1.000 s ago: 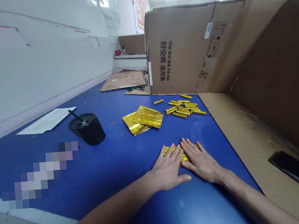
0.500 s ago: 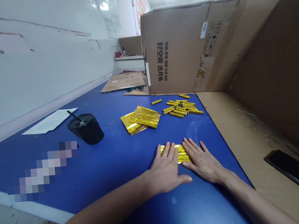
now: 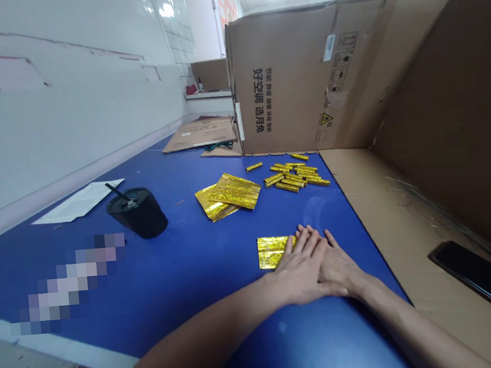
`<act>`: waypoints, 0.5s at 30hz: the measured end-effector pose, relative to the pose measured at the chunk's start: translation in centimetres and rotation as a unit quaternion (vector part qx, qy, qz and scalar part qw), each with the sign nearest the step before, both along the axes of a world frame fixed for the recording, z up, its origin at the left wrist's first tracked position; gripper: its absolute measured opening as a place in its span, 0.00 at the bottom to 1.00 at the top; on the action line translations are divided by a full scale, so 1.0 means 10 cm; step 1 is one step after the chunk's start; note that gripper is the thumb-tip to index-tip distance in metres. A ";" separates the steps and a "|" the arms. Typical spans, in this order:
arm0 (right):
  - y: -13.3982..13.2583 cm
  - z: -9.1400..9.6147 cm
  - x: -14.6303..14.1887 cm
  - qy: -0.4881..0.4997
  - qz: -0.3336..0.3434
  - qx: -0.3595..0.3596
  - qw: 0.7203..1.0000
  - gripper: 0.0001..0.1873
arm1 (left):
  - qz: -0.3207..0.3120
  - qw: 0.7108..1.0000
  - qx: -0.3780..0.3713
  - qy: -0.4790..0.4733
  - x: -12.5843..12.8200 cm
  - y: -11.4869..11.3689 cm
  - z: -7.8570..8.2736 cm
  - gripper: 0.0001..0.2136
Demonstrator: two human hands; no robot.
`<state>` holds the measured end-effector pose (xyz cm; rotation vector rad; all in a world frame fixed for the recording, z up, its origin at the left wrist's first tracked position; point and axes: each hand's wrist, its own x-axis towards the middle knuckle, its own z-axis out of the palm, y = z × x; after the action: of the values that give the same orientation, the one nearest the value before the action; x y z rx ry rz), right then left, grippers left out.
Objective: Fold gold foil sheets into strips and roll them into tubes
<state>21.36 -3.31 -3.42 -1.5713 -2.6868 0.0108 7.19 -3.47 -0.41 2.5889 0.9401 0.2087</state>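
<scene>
A folded sheet of gold foil paper (image 3: pixel 271 252) lies flat on the blue tabletop (image 3: pixel 200 261), its right part hidden under my hands. My left hand (image 3: pixel 302 268) rests palm down with fingers stretched out, partly over the foil and partly across the other hand. Beneath it, my right hand (image 3: pixel 337 263) also lies flat at the foil's right end, thumb and some fingers covered. Farther back is a small stack of gold foil sheets (image 3: pixel 234 191). To the right of that stack lie several narrow rolled gold foil pieces (image 3: pixel 287 187), heaped loosely.
A black lidded cup (image 3: pixel 139 215) with a straw stands at the left, near a white paper sheet (image 3: pixel 79 203). A large cardboard box (image 3: pixel 297 89) rises behind the foil pieces. At the right, a black phone (image 3: pixel 478 279) lies on cardboard. Flattened cardboard (image 3: pixel 199 134) sits farther back.
My left hand has slid right across the foil and onto my right hand, uncovering the foil's left part. The right hand stays at about the same place.
</scene>
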 end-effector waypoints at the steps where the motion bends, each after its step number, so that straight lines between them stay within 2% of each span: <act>1: 0.00 0.04 -0.01 0.000 -0.007 -0.017 1.000 0.35 | -0.005 1.000 0.000 0.011 -0.07 0.03 -0.03 0.45; 4: -0.02 0.12 -0.03 0.013 -0.028 -0.048 0.998 0.35 | -0.010 0.999 0.009 0.043 -0.27 0.09 -0.08 0.42; 9: -0.04 0.15 -0.03 0.029 -0.038 -0.043 0.998 0.39 | -0.001 0.997 0.035 0.074 -0.57 0.07 -0.12 0.42; 15: -0.05 0.13 -0.02 0.025 -0.038 -0.042 0.998 0.39 | 0.018 0.996 0.042 0.075 -0.72 0.03 -0.13 0.42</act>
<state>21.12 -3.84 -2.13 -1.6725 -2.6198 0.1615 -0.04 -3.17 -1.75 2.6978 1.0512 0.0661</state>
